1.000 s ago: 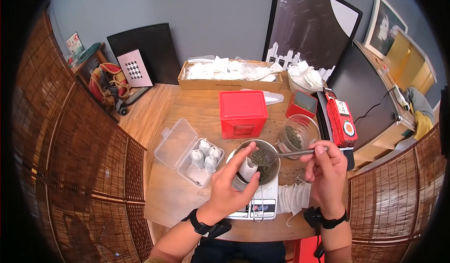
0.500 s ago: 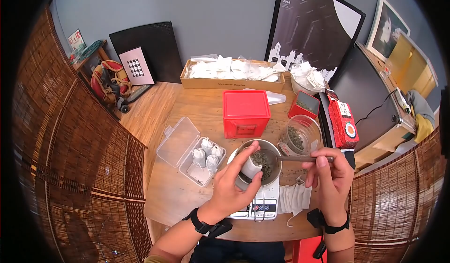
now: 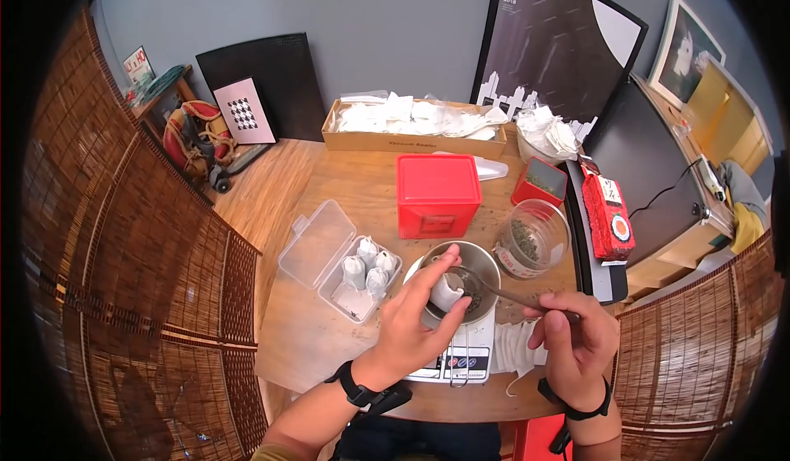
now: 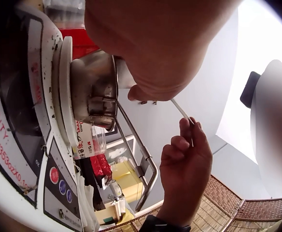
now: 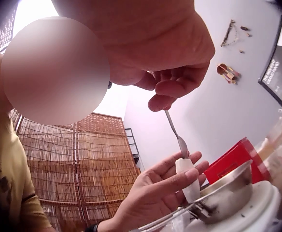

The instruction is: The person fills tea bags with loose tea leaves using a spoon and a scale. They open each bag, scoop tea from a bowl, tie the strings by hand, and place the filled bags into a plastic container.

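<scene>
My left hand [image 3: 411, 321] holds a small white tea bag [image 3: 445, 295] upright between thumb and fingers, over a metal bowl [image 3: 487, 273] with a wire handle. Dried tea leaves [image 3: 473, 298] lie in the bowl, partly hidden by the hand. The bowl sits on a white kitchen scale [image 3: 479, 338]. In my right hand [image 3: 580, 350] is a metal spoon [image 3: 518, 297], pinched by its handle. The spoon's head is right at the bag's mouth in the right wrist view, where the bag [image 5: 185, 181] stands between left thumb and fingers.
Left of the scale, an open plastic box [image 3: 337, 306] holds several filled bags. A red canister [image 3: 439, 189], a clear tub [image 3: 551, 251] of leaves and a red tin [image 3: 527, 194] stand behind. Flat bags [image 3: 518, 350] lie right of the scale; a carton [image 3: 411, 144] stands at the back.
The spoon has left the leaves in the bowl and moved left to the bag's mouth, its handle end lowered with my right hand. My left hand keeps its grip on the bag.
</scene>
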A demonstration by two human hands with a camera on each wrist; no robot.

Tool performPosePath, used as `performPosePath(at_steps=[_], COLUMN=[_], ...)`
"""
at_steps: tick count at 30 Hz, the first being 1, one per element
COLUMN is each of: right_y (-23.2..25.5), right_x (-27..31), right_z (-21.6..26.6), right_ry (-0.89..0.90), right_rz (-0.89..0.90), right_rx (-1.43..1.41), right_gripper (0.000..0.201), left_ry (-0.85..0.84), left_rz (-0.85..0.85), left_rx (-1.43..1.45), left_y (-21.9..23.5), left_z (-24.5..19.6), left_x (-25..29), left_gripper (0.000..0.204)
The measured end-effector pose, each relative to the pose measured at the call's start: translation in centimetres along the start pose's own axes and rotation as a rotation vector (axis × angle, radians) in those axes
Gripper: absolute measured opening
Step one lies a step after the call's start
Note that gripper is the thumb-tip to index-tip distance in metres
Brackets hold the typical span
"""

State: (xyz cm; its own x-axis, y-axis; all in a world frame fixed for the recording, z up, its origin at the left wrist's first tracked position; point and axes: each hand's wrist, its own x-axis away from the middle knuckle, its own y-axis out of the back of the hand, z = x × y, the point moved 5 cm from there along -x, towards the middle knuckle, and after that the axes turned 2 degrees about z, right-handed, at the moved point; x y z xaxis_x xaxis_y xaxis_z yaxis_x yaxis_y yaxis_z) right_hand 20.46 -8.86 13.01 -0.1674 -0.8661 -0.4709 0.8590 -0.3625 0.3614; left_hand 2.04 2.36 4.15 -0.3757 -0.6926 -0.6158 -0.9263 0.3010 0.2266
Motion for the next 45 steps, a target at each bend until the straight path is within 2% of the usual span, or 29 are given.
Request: performPosePath(at_steps=[5, 7, 8, 10, 12, 14, 16, 18, 19, 21, 22, 24, 27, 33, 37, 45], right_y=[-0.2, 0.3, 0.4, -0.1, -0.7, -1.1, -1.1, -0.7, -0.8, -0.7, -0.8, -1.3, -1.7, -0.2, 0.0, 0.3], right_x=[0.3, 0.5, 0.4, -0.4, -0.4, -0.6, -0.6, 0.0, 0.3, 1.3, 1.5, 2.2, 2.7, 2.5, 2.4, 2.2], right_z=[-0.2, -1.3, -1.6, -2.4, -2.9, -2.7, -2.8, -3.9, -4.5, -7.1, -7.5, -9.4, -11.2, -11.1, -11.5, -11.4], right_ry=[0.111, 0.016, 0.013, -0.045, -0.084, 0.036, 0.069, -0.101, -0.101, -0.276, -0.277, -0.492, -0.581, -0.55, -0.552, -0.562], right_rz=[-0.003, -0.183, -0.188, 0.017, 0.02, 0.058, 0.053, 0.057, 0.055, -0.063, -0.064, -0.085, -0.115, -0.275, -0.232, -0.293], right_rx=[0.061, -0.013, -0.009, 0.246, 0.261, 0.366, 0.385, 0.31, 0.311, 0.026, 0.026, -0.289, -0.419, -0.442, -0.43, -0.493], right_gripper=[0.015, 0.014, 0.014, 0.012, 0.01, 0.01, 0.01, 0.011, 0.011, 0.014, 0.014, 0.019, 0.02, 0.02, 0.021, 0.023], left_ry=[0.018, 0.024, 0.025, 0.022, 0.026, 0.031, 0.046, 0.035, 0.026, 0.027, 0.028, 0.038, 0.044, 0.044, 0.037, 0.032], left_rz=[-0.017, -0.021, -0.025, -0.023, -0.008, 0.002, 0.006, 0.01, 0.01, 0.014, 0.019, 0.023, 0.023, 0.02, 0.026, 0.013], left_rx=[-0.004, 0.018, 0.022, 0.031, 0.026, 0.048, 0.095, 0.065, 0.034, 0.034, 0.032, 0.05, 0.071, 0.091, 0.086, 0.114], left_y=[0.0, 0.0, 0.0, 0.0, 0.0, -0.1, -0.1, -0.1, 0.0, 0.0, -0.1, -0.2, -0.2, -0.2, -0.2, -0.2], left_z=[0.1, 0.1, 0.3, 0.4, 0.3, 0.2, 0.3, 0.4, 0.4, 0.5, 0.6, 0.5, 0.6, 0.6, 0.5, 0.4], left_x=[0.2, 0.3, 0.3, 0.3, 0.3, 0.2, 0.3, 0.3, 0.3, 0.3, 0.3, 0.4, 0.4, 0.4, 0.3, 0.2], left_gripper=[0.066, 0.065, 0.065, 0.066, 0.066, 0.065, 0.065, 0.065, 0.064, 0.064, 0.064, 0.064, 0.064, 0.066, 0.066, 0.068])
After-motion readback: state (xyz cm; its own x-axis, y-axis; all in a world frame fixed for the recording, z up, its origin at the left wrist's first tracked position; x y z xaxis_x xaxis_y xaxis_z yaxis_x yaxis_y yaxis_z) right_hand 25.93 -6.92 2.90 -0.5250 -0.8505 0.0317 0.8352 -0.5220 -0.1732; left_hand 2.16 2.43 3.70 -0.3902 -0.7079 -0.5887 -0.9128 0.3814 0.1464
